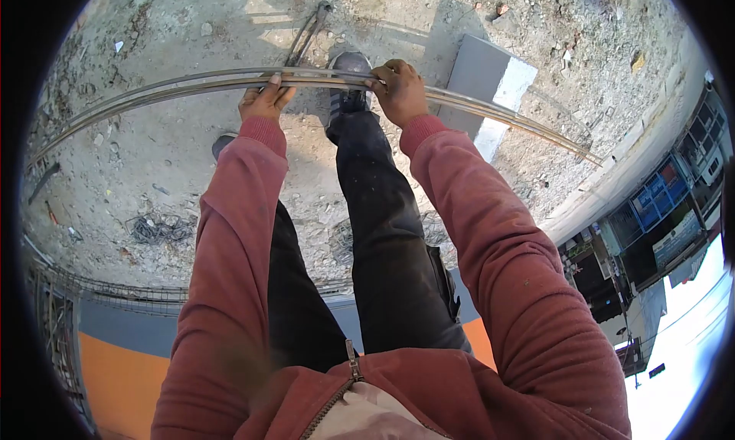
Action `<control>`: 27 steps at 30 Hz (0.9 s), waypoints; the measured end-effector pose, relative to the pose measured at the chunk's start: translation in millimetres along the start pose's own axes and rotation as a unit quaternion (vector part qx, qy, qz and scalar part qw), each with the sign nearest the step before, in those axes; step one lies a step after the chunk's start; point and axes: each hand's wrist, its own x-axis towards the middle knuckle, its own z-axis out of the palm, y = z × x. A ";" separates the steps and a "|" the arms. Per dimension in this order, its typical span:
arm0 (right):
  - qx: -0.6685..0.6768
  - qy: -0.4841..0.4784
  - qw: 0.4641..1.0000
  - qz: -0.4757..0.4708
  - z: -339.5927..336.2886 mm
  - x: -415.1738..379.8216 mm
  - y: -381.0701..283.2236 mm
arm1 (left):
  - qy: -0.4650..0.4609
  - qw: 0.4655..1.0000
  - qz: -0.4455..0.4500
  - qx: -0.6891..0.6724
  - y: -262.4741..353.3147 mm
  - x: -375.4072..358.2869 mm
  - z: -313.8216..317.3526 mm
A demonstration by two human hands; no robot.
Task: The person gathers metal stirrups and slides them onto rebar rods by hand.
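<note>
On rough concrete ground, a person's left hand and right hand each wrap closed around a bundle of long steel rods, held level in front of the knees, one shoe just beyond the grip. Lifted, apparently not yet placed. A grey block lies right of the grip; tangled wire lies nearer the person, to the left.
</note>
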 end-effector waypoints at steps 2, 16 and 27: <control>0.015 0.033 0.999 0.008 1.7 -0.8 -2.6 | -0.013 1.000 -0.005 -0.001 -1.9 -1.2 -3.2; 0.085 -0.102 0.990 0.048 -15.2 13.1 -7.1 | -0.010 0.999 -0.041 0.018 7.8 -0.9 -3.0; -0.139 0.101 0.982 -0.077 -16.2 -7.5 -6.5 | 0.016 1.000 -0.014 0.005 -2.1 0.6 3.1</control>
